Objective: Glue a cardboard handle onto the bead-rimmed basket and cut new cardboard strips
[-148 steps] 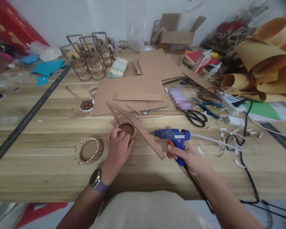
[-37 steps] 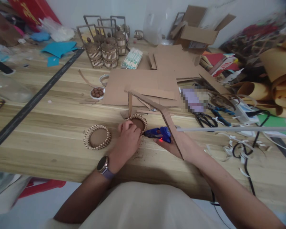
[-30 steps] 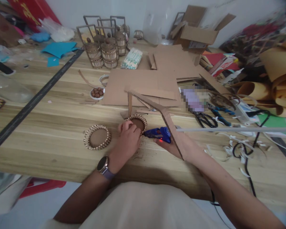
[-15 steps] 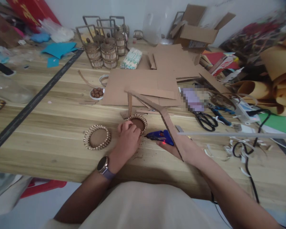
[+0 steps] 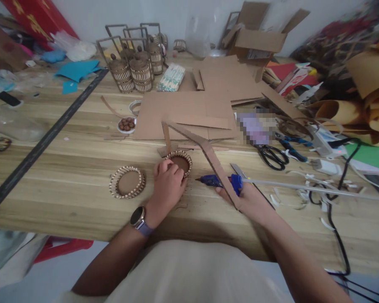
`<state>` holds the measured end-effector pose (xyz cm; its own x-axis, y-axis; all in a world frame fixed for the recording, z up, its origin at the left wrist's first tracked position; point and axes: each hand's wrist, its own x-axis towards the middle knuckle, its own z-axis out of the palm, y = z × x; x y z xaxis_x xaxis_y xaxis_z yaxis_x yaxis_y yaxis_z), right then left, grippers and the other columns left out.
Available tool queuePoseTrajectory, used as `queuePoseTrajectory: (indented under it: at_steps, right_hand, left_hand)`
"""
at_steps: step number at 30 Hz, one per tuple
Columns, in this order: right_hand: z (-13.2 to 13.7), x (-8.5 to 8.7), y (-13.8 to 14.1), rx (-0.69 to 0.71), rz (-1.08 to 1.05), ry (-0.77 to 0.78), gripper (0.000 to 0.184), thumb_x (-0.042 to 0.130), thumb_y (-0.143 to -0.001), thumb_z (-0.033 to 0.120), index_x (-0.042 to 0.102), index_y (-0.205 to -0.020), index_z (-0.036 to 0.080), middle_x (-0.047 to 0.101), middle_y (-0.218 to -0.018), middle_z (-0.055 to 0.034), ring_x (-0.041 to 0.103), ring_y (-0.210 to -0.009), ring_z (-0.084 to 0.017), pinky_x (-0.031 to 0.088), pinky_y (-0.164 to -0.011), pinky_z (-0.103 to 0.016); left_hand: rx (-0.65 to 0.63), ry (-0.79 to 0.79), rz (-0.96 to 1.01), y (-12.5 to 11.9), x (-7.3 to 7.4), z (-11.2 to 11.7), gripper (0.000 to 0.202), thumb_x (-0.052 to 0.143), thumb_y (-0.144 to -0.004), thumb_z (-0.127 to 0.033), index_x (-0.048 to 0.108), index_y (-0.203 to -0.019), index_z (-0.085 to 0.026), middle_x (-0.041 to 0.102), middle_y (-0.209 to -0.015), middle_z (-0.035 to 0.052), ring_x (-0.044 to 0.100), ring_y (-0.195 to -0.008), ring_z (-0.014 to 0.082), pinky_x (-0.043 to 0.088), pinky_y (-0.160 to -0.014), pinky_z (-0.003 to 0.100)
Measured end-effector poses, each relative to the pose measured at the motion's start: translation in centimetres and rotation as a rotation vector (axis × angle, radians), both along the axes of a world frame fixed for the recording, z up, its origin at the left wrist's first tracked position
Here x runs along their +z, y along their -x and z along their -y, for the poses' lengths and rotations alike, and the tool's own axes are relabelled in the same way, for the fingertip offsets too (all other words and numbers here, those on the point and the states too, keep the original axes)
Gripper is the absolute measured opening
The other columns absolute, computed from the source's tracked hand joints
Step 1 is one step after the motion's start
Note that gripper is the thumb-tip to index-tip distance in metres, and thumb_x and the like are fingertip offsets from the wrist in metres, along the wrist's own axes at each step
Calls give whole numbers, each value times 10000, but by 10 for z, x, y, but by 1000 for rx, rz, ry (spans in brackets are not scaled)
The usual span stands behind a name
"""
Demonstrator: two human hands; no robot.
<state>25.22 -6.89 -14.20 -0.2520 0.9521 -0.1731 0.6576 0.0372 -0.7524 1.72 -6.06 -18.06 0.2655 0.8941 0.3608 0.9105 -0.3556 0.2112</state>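
Observation:
My left hand (image 5: 169,185), a watch on its wrist, is closed on the near left side of a small round tray (image 5: 188,160) with a striped rim and brown base. Its fingertips are partly hidden inside the rim. My right hand (image 5: 255,203) grips a blue hot glue gun (image 5: 211,181), nozzle pointing left, a little apart from the tray. A long clear glue stick (image 5: 290,187) extends from its back. A bent cardboard strip (image 5: 210,153) rises near the tray and passes in front of the glue gun to my right hand. Left of my left hand lies a similar tray (image 5: 142,185).
Scissors (image 5: 273,158), blue-handled pliers (image 5: 292,149) and a knife (image 5: 236,169) lie on the right. Cardboard sheets (image 5: 177,109), a bowl of brown beads (image 5: 126,124) and striped lidded baskets (image 5: 142,75) stand farther back. A black cable (image 5: 337,240) trails at right.
My right hand has drawn the glue gun back to the right, away from the tray. The left hand keeps its hold, and the view has shifted slightly.

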Motion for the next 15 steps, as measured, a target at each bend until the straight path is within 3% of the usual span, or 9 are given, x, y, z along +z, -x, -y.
queuePoseTrajectory:
  at_steps: [3,15]
  right_hand:
    - [0,-4,-2,6,-19,4,372,592,-864,483,756,-1068,218,796,-972,-67,743,-902,-270,590,-798,-367]
    - [6,-9,2,-51,-117,-19,368,631,-866,462,750,-1100,204,798,-967,-74,744,-894,-251,593,-819,-349]
  left_hand:
    - [4,6,6,0,0,0,113,725,-856,-200,669,-759,-184,712,-874,61,550,-1100,325,398,-938,501]
    - [-3,29,41,-1,0,0,88,688,-876,-179,676,-789,-192,720,-923,67,527,-1108,323,395,-965,506]
